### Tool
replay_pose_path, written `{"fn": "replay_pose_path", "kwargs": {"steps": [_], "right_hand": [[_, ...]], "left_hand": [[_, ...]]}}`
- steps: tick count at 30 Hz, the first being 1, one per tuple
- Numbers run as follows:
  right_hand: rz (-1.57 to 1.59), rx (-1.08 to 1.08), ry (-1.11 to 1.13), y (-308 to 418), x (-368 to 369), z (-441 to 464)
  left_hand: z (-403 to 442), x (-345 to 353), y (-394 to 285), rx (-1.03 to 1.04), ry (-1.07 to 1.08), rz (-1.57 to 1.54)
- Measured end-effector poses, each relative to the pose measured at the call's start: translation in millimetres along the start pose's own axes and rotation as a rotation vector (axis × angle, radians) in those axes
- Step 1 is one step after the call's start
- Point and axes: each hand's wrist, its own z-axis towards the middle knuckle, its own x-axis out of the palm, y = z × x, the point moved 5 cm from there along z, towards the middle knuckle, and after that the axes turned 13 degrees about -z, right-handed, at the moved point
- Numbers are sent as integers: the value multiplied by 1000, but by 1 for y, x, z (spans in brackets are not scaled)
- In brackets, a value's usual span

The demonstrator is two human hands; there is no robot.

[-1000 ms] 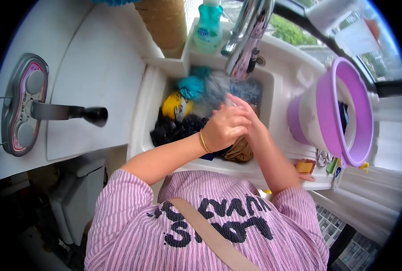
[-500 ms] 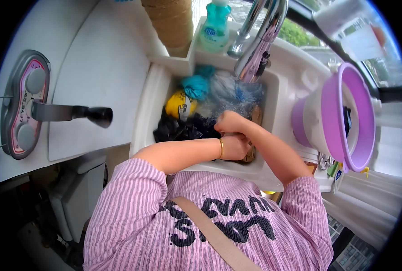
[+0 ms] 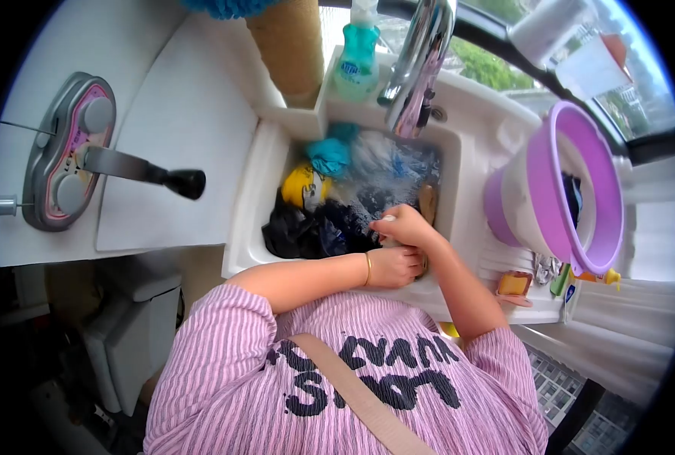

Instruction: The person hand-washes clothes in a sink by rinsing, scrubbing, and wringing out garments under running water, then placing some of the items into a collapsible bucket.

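At the near right of the white sink [image 3: 239, 227], my right hand [image 3: 409, 227] is closed on a small white cloth-like piece [image 3: 388, 218] showing by the thumb. Just below it my left hand [image 3: 395, 267], a gold bangle at its wrist, has its fingers curled; what lies under them is hidden. Soaking in bubbly water are a black cloth [image 3: 292, 231], a yellow piece with dark print [image 3: 305, 186], a teal cloth [image 3: 329, 155] and a pale grey one [image 3: 374, 152]. Something brown [image 3: 427, 203] rests along the sink's right wall.
A chrome faucet [image 3: 421, 68] rises over the back of the sink, beside a green soap bottle [image 3: 357, 64]. To the right stands a purple-rimmed bucket [image 3: 497, 205] near a soap dish [image 3: 513, 284]. A grey-pink device with a handle [image 3: 72, 163] is at the left.
My right hand has moved down and right, nearer the left hand, and the white piece now shows at its thumb. My left hand has shifted slightly left. The camera view has also shifted.
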Motion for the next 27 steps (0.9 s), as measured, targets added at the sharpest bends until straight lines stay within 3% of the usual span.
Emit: {"fn": "replay_pose_path", "kwargs": {"steps": [2, 4, 7, 8, 10, 12, 14, 16, 17, 19, 21, 22, 23, 26, 27], "right_hand": [[37, 2, -112, 14, -40, -31], [49, 3, -378, 24, -81, -62], [-165, -264, -888, 88, -148, -152], [-303, -434, -1137, 111, -163, -185], [-425, -518, -1505, 122, -188, -239], [-418, -569, -1870, 114, -209, -273], [-615, -325, -1962, 95, -231, -291], [-656, -17, -1918, 86, -231, -289], [-760, -11, -1935, 86, -223, -286], [-745, -63, -1835, 78, -207, -279], [-708, -98, -1780, 76, -189, -268], [-540, -211, -1631, 71, -180, -254], [-375, -317, -1473, 68, -170, -239], [-302, -266, -979, 62, -135, -172], [-271, -254, -793, 56, -119, -144]], "left_hand": [[-3, -59, 1, 65, -268, 39], [-10, -103, 1, -116, -464, 57], [-44, -114, 40, -389, -607, -86], [-56, -118, 61, -520, -609, -45], [-95, -100, 119, -890, -418, 95], [-134, -86, 160, -1143, -362, 251], [-168, -72, 188, -1263, -195, 198], [-187, -66, 207, -1324, -244, 43], [-185, -70, 207, -1318, -250, 46], [-184, -92, 197, -1289, -544, -59], [-168, -117, 182, -1234, -660, -113], [-158, -132, 174, -1178, -776, -171], [-146, -145, 167, -1180, -762, -167], [-107, -182, 145, -1132, -868, -237], [-96, -192, 138, -1059, -991, -332]]}}
